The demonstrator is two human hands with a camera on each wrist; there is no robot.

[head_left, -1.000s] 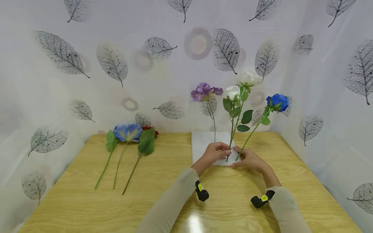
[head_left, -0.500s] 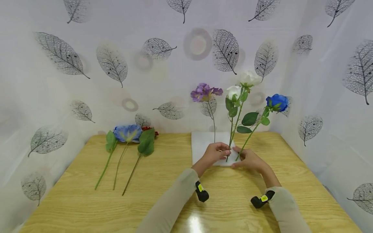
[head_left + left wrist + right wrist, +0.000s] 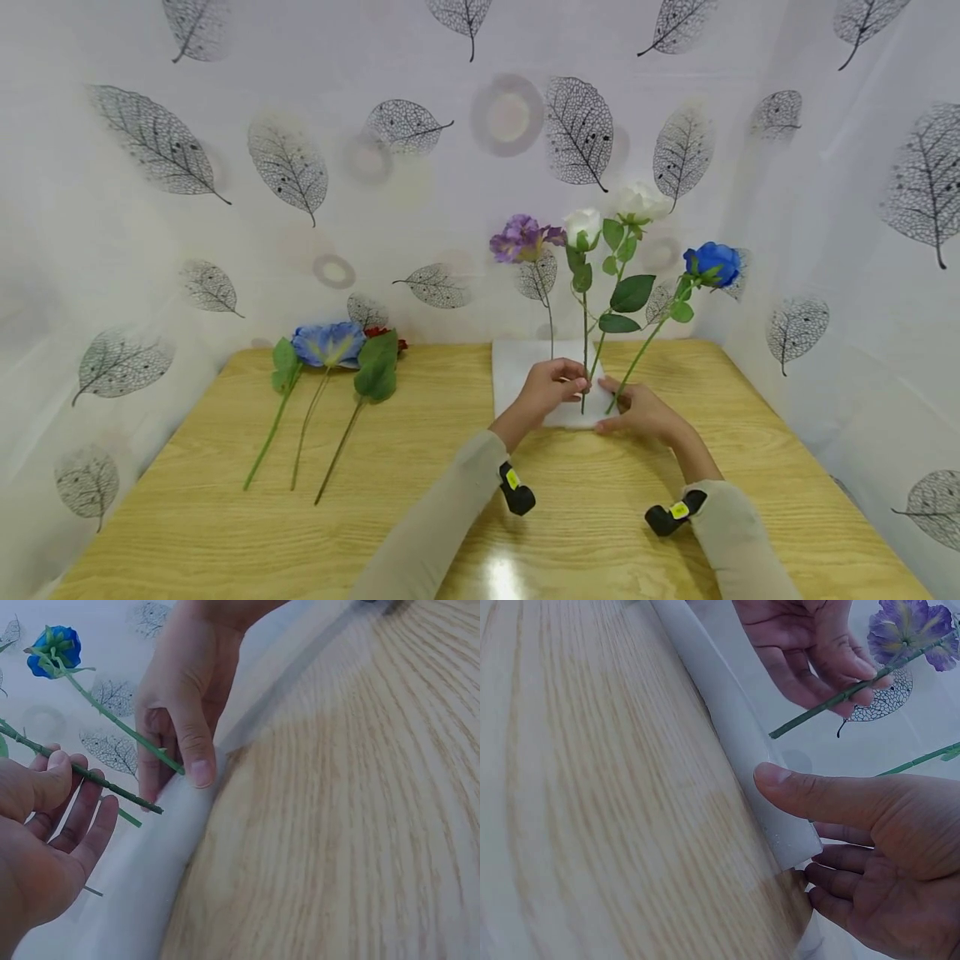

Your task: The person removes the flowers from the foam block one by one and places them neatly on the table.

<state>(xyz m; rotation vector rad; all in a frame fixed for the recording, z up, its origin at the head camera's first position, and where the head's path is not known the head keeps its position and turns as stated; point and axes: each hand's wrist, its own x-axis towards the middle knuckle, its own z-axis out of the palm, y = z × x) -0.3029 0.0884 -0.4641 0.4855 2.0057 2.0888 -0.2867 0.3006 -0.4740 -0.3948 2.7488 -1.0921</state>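
Observation:
My left hand (image 3: 550, 390) pinches the green stem of a white rose (image 3: 582, 228) between thumb and fingers. The stem's cut end shows below the fingers in the left wrist view, seemingly above the white foam block (image 3: 513, 379). My right hand (image 3: 904, 840) holds the block's right front corner, thumb on top and fingers around the side. A second white rose (image 3: 641, 202), a blue rose (image 3: 714, 265) and a purple flower (image 3: 522, 239) stand at the block. The blue rose leans right, its stem beside my right thumb. My left hand hides part of the block.
On the wooden table (image 3: 225, 533) at left lie a light-blue flower (image 3: 328, 343), a red flower (image 3: 386, 333), mostly hidden by a green leaf (image 3: 377, 367), and another green stem (image 3: 268, 437). A leaf-patterned curtain (image 3: 450, 183) hangs behind the table and along both sides.
The white rose in my left hand has swung left, away from the other white rose, and its stem is more upright. My left hand has shifted slightly left. My right hand has stayed put.

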